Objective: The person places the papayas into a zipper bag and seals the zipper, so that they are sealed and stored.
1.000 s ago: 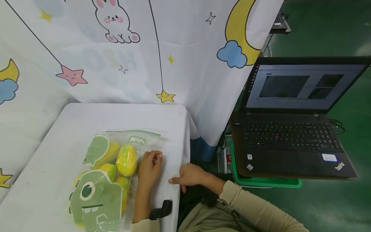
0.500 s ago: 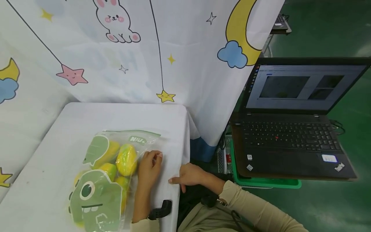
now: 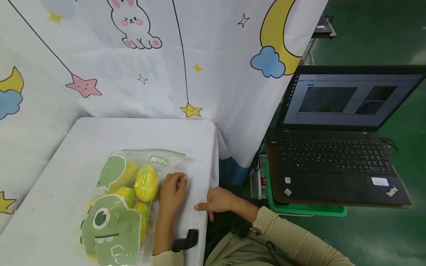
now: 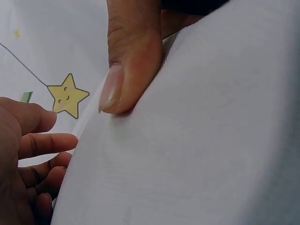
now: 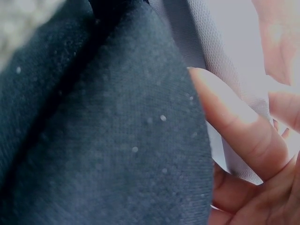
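Observation:
On the white-covered table (image 3: 60,199), my left hand (image 3: 171,194) rests with fingers loosely curled and nothing in them. It lies beside, and seems to touch, the right side of a clear zip bag (image 3: 111,232) printed with a green monster face and "NIU+". Several yellow-green, fruit-like rounded items (image 3: 145,183) are inside the bag. My right hand (image 3: 221,201) rests at the table's right edge. In the left wrist view its thumb (image 4: 133,75) touches the white cloth, opposite my left hand (image 4: 28,159). In the right wrist view, right-hand fingers (image 5: 239,124) lie beside dark fabric (image 5: 117,131).
A black laptop (image 3: 332,162) stands to the right, over a green tray (image 3: 313,210). Behind the table hangs a white curtain (image 3: 216,48) printed with stars, moons and a rabbit. Black devices with straps sit on both wrists, one with a cable.

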### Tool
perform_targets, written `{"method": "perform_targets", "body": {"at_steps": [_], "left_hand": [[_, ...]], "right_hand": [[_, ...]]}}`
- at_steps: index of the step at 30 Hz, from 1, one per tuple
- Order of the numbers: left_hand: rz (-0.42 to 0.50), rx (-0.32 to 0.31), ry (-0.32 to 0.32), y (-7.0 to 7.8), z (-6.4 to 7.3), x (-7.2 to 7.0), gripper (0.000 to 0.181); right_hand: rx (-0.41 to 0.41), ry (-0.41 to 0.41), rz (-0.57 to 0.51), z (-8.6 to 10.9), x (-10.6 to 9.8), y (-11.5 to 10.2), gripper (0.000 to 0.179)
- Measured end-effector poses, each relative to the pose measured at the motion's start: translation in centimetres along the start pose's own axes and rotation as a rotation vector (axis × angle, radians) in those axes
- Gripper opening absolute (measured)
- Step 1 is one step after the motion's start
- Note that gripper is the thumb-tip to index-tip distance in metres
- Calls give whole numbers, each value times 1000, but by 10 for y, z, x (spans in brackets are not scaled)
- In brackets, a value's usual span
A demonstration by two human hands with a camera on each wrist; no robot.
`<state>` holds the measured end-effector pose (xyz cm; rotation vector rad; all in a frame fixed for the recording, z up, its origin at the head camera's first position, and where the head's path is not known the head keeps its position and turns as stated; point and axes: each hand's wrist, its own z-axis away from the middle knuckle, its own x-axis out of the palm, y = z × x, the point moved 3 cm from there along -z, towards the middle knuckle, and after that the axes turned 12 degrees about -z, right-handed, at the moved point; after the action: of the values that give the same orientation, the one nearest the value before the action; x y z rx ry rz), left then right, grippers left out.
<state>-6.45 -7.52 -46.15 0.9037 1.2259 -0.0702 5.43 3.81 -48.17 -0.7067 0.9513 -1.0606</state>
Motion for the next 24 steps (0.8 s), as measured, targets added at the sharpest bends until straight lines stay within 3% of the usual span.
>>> {"method": "perform_targets", "body": {"at_steps": [24], "left_hand": [[-14, 1, 22, 1, -2, 5, 15]], "right_hand": [[-3, -1, -22, 1, -2, 2, 59]]}}
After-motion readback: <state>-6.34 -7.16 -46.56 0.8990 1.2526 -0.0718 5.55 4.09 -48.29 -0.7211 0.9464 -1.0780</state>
